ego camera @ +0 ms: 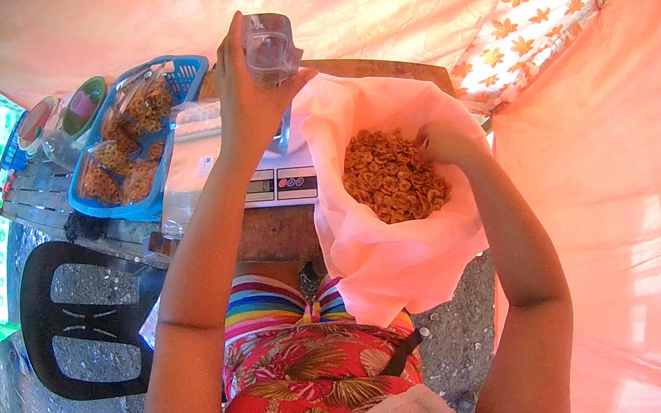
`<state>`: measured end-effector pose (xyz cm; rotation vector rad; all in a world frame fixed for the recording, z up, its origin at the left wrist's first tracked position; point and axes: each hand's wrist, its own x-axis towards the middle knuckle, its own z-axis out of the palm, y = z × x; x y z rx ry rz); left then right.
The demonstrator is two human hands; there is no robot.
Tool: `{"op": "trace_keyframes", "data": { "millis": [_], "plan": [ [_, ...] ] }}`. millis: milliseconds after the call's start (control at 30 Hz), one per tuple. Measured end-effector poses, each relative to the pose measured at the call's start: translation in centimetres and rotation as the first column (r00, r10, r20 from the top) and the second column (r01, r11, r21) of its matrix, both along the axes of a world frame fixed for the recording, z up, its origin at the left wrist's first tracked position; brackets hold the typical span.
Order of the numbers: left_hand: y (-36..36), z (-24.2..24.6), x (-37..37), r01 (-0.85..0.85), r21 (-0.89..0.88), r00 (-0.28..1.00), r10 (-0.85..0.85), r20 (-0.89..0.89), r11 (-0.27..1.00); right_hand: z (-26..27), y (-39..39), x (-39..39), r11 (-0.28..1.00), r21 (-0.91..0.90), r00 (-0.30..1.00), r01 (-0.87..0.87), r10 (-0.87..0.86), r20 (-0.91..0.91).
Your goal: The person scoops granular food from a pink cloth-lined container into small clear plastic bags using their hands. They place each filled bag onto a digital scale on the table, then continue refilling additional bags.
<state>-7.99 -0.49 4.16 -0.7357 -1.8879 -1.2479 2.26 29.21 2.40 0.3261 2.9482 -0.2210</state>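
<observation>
My left hand point(254, 93) grips a clear plastic pouch point(268, 46) and holds it up above the digital kitchen scale point(260, 199). To its right, a large pink plastic sheet or bag liner point(354, 257) lies spread open around a heap of brown, thin-sliced chips point(391, 181). My right hand point(450, 148) reaches inside the liner, fingertips at the heap's upper right edge. Those fingers are partly hidden, so whether they pinch any chips is unclear. Beneath my left forearm, a stack of clear, flat pouches point(195, 146) lies against the scale.
A blue plastic basket point(193, 73) of filled chip packets point(145, 107) stands left on the slatted table point(42, 189). Farther left are a green bowl point(91, 98) and another round container point(37, 121). A black plastic chair point(36, 314) is below. Pink fabric point(600, 254) hangs around the workplace.
</observation>
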Motion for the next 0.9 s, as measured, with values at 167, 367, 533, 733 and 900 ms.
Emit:
{"op": "trace_keyframes", "data": {
  "millis": [167,367,533,733,900],
  "plan": [
    [0.8,-1.8,-2.0,-0.028,0.057,0.995,0.023,0.094,0.998,-3.4,-0.9,-0.3,1.0,0.009,0.999,-0.01,0.01,-0.045],
    [1.8,-4.3,-2.5,-0.156,0.04,0.987,0.155,0.027,0.987,-4.6,1.1,-1.0,0.997,-0.031,0.991,-0.074,0.07,-0.118],
    [1.8,-5.1,-2.7,-0.166,0.088,0.984,0.159,0.08,0.982,-0.9,0.7,-0.6,0.979,-0.19,0.997,-0.07,0.062,-0.048],
    [1.4,-5.3,-2.8,-0.233,0.046,0.972,0.231,0.051,0.971,3.7,-3.3,-0.5,0.982,-0.177,0.989,-0.07,0.046,-0.138],
    [1.6,-5.6,-3.1,-0.193,0.071,0.977,0.185,0.11,0.979,4.2,-9.0,-6.6,0.806,-0.382,0.787,-0.453,0.16,-0.596]
  ]
}}
